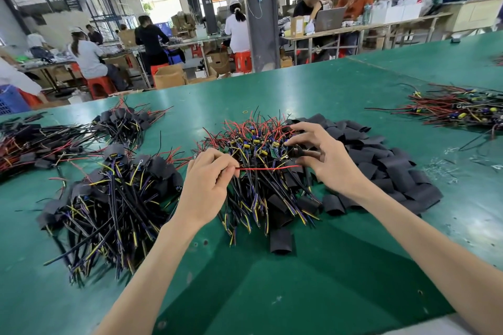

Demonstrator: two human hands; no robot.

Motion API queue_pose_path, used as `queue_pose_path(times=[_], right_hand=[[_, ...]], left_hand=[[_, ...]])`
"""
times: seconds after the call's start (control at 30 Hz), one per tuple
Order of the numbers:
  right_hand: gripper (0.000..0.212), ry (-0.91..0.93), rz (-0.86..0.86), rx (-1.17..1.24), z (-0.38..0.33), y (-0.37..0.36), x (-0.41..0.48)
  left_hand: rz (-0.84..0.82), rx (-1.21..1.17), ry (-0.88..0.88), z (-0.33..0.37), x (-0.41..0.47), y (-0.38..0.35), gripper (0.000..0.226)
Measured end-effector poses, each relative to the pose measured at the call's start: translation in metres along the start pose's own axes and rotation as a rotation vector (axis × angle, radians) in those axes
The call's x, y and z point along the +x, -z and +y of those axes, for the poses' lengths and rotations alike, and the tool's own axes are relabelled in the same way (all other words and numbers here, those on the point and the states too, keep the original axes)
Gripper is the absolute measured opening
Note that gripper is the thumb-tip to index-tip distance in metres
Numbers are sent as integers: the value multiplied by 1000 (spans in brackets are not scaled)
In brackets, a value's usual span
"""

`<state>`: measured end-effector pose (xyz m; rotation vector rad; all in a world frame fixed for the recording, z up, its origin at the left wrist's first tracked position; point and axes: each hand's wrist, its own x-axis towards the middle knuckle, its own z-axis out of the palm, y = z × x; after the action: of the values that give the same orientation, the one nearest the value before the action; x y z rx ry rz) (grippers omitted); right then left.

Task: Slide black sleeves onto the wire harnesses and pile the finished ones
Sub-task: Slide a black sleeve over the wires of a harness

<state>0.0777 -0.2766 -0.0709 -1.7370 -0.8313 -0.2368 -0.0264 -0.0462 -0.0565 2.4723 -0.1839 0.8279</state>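
On the green bench mat (353, 84), the left hand (206, 179) pinches a red wire (268, 168) over the bare harness heap (255, 141). The right hand (321, 155) claws into it, grip unclear. Loose black sleeves (381, 160) lie right, sleeved harnesses (114, 198) left. Other workers (236, 27) sit beyond.

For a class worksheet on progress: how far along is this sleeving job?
Done: sleeved harnesses piled on the left. In hand: left hand pinches a red wire, right hand at its other end. Left: the middle heap of bare harnesses and many loose sleeves.
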Motion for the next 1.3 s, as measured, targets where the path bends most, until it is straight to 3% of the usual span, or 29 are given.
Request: queue_pose_path(times=[0.37,0.5,0.63,0.73,0.8,0.93,1.07,1.3], right_hand=[[76,22,-37,4,0,0,1],[57,58,-68,-75,-5,-1,-1],[34,61,-143,-207,-10,-7,-3],[29,16,-195,-251,-11,-13,-6],[28,0,-224,-276,-12,-17,-7],[28,31,-242,-311,-15,-20,-9],[29,45,-243,-289,-17,-22,-10],[46,-9,-137,-324,-17,-14,-8]], left_hand=[[88,93,38,-3,5,3,16],[87,109,34,-1,3,1,15],[40,320,-45,1,0,-3,13],[-24,508,-148,3,0,-3,16],[-43,542,-229,5,-1,-6,6],[-143,433,-340,20,-3,-15,42],[-284,293,-327,25,-9,-24,37],[-49,10,-153,24,-7,-23,28]])
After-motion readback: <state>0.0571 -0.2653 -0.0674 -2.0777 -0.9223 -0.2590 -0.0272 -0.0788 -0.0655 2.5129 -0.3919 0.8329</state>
